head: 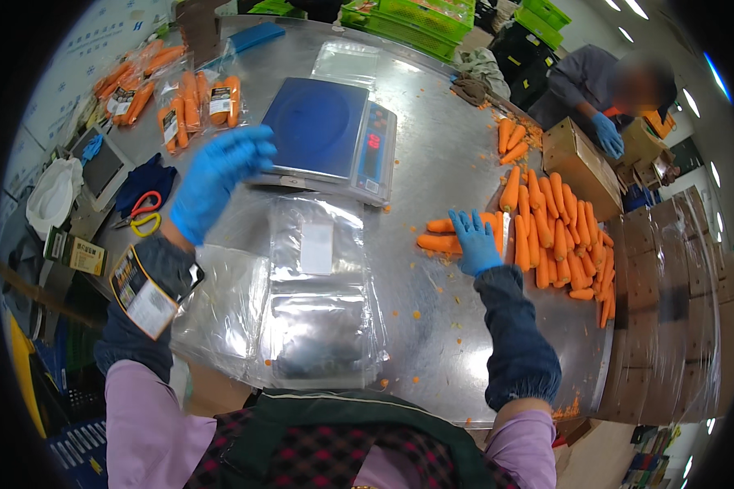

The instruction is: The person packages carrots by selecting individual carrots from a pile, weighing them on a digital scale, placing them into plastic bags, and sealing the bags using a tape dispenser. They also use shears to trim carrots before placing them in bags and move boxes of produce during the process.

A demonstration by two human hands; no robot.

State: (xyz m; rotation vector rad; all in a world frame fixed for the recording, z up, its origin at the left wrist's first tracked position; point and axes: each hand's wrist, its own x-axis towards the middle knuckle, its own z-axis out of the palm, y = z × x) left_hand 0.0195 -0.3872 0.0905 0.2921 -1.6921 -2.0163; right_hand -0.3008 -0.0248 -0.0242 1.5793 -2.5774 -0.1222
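Note:
Both my hands wear blue gloves. My left hand (pixel 223 174) is raised beside the left edge of a digital scale (pixel 318 125), its fingers extended and nothing seen in them. The scale's blue platform is bare and its display is lit. My right hand (pixel 477 244) lies with spread fingers on a few carrots (pixel 438 244) left of the large carrot pile (pixel 563 232). A knife blade (pixel 506 235) shows just right of that hand. Clear plastic bags (pixel 318 330) lie flat in front of me, with a white label (pixel 316 247) on them. A printed label hangs on my left sleeve.
Bagged carrots (pixel 180 113) lie at the far left, above red-and-yellow-handled scissors (pixel 145 214). A co-worker in blue gloves stands behind an open cardboard box (pixel 581 165) at the far right. Green crates (pixel 404 27) stand beyond the metal table. Carrot scraps dot the tabletop.

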